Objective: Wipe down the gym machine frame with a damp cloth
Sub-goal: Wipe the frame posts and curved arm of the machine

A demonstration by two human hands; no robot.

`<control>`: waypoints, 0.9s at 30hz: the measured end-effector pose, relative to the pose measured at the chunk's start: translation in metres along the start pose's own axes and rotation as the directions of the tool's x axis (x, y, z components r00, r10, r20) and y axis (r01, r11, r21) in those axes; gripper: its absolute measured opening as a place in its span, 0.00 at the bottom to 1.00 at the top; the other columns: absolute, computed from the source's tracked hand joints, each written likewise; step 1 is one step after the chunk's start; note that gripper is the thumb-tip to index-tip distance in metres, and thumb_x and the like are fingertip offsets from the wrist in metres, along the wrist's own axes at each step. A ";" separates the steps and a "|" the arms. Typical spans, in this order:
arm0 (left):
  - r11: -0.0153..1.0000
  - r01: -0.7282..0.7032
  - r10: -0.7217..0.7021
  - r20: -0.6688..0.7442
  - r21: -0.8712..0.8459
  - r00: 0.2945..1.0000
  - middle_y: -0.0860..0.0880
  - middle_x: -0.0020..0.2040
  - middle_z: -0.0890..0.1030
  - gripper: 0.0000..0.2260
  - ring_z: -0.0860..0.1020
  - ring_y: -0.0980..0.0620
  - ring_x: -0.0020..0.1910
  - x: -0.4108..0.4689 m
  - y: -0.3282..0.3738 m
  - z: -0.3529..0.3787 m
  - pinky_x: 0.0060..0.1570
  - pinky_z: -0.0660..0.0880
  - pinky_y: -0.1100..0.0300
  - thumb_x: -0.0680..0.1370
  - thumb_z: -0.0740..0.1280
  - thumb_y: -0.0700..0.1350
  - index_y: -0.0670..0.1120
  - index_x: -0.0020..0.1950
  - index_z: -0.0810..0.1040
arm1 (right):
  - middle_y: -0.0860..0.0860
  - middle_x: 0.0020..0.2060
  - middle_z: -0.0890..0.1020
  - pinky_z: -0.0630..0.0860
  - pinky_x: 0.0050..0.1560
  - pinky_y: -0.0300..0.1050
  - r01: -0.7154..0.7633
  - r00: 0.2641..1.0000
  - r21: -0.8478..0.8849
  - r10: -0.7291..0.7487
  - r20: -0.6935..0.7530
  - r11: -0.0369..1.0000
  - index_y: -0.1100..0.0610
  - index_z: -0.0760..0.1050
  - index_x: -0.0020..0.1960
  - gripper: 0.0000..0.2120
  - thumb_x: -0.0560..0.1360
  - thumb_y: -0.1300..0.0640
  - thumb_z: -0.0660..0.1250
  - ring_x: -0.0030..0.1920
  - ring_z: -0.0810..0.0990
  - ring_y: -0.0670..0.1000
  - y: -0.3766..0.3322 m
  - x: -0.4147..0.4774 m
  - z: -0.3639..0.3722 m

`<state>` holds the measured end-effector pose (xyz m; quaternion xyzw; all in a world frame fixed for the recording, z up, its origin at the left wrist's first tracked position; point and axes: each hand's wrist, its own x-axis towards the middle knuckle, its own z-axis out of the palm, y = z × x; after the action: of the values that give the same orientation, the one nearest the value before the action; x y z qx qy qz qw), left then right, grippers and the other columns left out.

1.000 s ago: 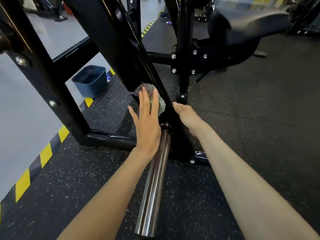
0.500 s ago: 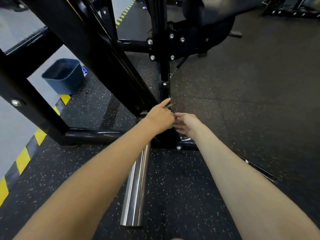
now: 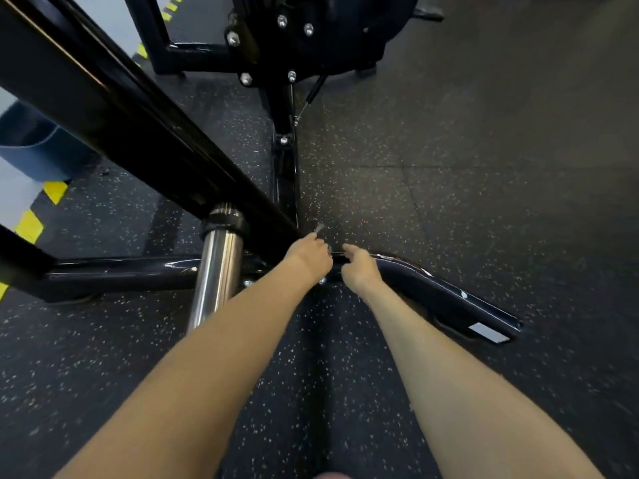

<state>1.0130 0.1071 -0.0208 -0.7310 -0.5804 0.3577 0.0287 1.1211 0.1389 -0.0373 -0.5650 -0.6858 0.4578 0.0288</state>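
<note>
The black gym machine frame (image 3: 114,108) slants down from the upper left to its floor base tube (image 3: 428,288). My left hand (image 3: 309,259) is closed at the foot of the slanted beam, where it meets the base. A small grey corner of the cloth (image 3: 318,228) pokes out above its fingers; the remainder is hidden under the hand. My right hand (image 3: 359,269) rests curled on the base tube just to the right, almost touching the left hand. What it holds, if anything, is hidden.
A chrome weight sleeve (image 3: 216,271) juts toward me left of my arms. A blue bin (image 3: 38,146) stands at the left by yellow-black floor tape (image 3: 29,224). A bolted upright post (image 3: 285,126) rises behind. Speckled rubber floor (image 3: 484,167) spreads to the right.
My left hand slid the cloth down the slanted beam from mid height to its foot at the base. My right hand followed down onto the base tube. The view tilted further downward.
</note>
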 end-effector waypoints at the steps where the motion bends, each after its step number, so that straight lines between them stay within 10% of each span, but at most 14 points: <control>1: 1.000 0.007 -0.006 0.024 -0.014 1.000 0.43 0.72 0.69 0.19 0.66 0.45 0.71 0.008 0.010 0.003 0.75 0.53 0.48 0.83 0.57 0.45 0.43 0.73 0.66 | 0.57 0.72 0.69 0.64 0.71 0.48 0.010 1.000 -0.036 -0.010 0.024 0.999 0.55 0.60 0.76 0.29 0.76 0.69 0.57 0.71 0.67 0.57 0.006 0.001 0.004; 10: 0.934 0.291 -0.326 -0.160 -0.207 0.932 0.44 0.66 0.75 0.20 0.76 0.45 0.63 -0.049 -0.056 -0.035 0.75 0.51 0.49 0.80 0.59 0.40 0.42 0.72 0.66 | 0.58 0.69 0.71 0.66 0.69 0.50 0.010 0.999 -0.069 -0.012 -0.030 0.998 0.56 0.62 0.75 0.27 0.77 0.65 0.59 0.68 0.70 0.58 -0.016 -0.003 0.015; 15: 0.870 0.462 -0.398 -0.798 -0.171 0.453 0.43 0.63 0.78 0.23 0.78 0.47 0.61 -0.133 -0.106 0.013 0.73 0.55 0.46 0.76 0.56 0.32 0.42 0.70 0.72 | 0.57 0.68 0.74 0.66 0.69 0.45 0.191 0.981 -0.018 -0.191 -0.012 0.981 0.55 0.65 0.75 0.30 0.74 0.70 0.58 0.69 0.71 0.56 -0.065 -0.004 0.017; 18: 0.859 0.469 -0.361 -0.894 -0.206 0.267 0.46 0.69 0.74 0.25 0.72 0.50 0.68 -0.151 -0.095 0.063 0.73 0.54 0.48 0.76 0.65 0.30 0.46 0.71 0.71 | 0.56 0.65 0.76 0.66 0.65 0.40 0.311 0.950 -0.053 -0.313 -0.025 0.949 0.57 0.66 0.74 0.30 0.73 0.71 0.59 0.67 0.73 0.54 -0.084 -0.008 0.025; 22: 0.808 0.368 -0.528 -0.842 -0.460 0.106 0.47 0.70 0.69 0.20 0.67 0.50 0.69 -0.139 -0.079 0.090 0.74 0.53 0.57 0.78 0.65 0.33 0.46 0.69 0.70 | 0.55 0.66 0.76 0.67 0.68 0.43 0.448 0.892 -0.144 -0.452 0.012 0.882 0.54 0.60 0.77 0.35 0.74 0.66 0.68 0.67 0.73 0.54 -0.080 -0.008 0.033; 27: 0.282 0.004 -0.951 -0.280 -0.959 -0.132 0.44 0.61 0.67 0.18 0.68 0.46 0.58 -0.110 -0.053 0.091 0.59 0.65 0.64 0.74 0.65 0.34 0.43 0.64 0.70 | 0.51 0.67 0.75 0.63 0.68 0.38 0.498 0.867 -0.218 -0.490 0.093 0.840 0.53 0.62 0.76 0.34 0.74 0.63 0.71 0.69 0.71 0.51 -0.075 0.004 0.024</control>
<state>0.9111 -0.0048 -0.0102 -0.3505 -0.7603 -0.4922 0.2383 1.0500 0.1325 -0.0039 -0.3610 -0.8577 0.3599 0.0674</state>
